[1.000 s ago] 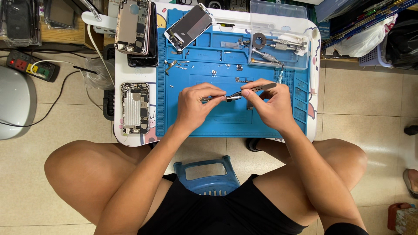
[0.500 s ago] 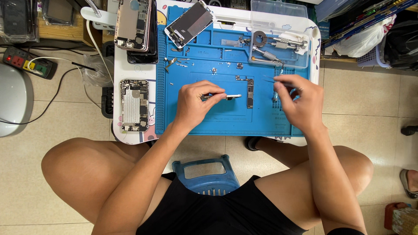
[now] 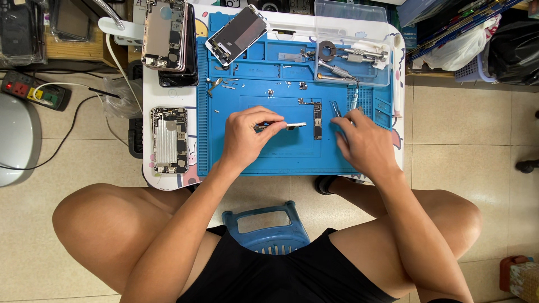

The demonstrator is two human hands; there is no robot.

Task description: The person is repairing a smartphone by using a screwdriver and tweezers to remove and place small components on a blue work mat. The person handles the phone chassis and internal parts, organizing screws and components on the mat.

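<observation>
Pinching a slim metal tool with a pale flat tip between thumb and fingers, my left hand holds it level over the middle of the blue silicone repair mat, tip pointing toward the narrow dark circuit board that lies upright on the mat just to its right. My right hand rests on the mat right of that board, fingers curled at the silver tweezers; I cannot tell whether they are gripped or merely touched. Small screws and metal brackets lie scattered across the mat's upper left. At the mat's upper right stands a clear plastic tray holding screwdrivers and a ring-shaped part. A detached phone screen lies tilted over the mat's top edge. Left of the mat, on the white low table, sit an opened phone chassis and, above it, a stack of phone housings. A blue plastic stool shows between my knees.
</observation>
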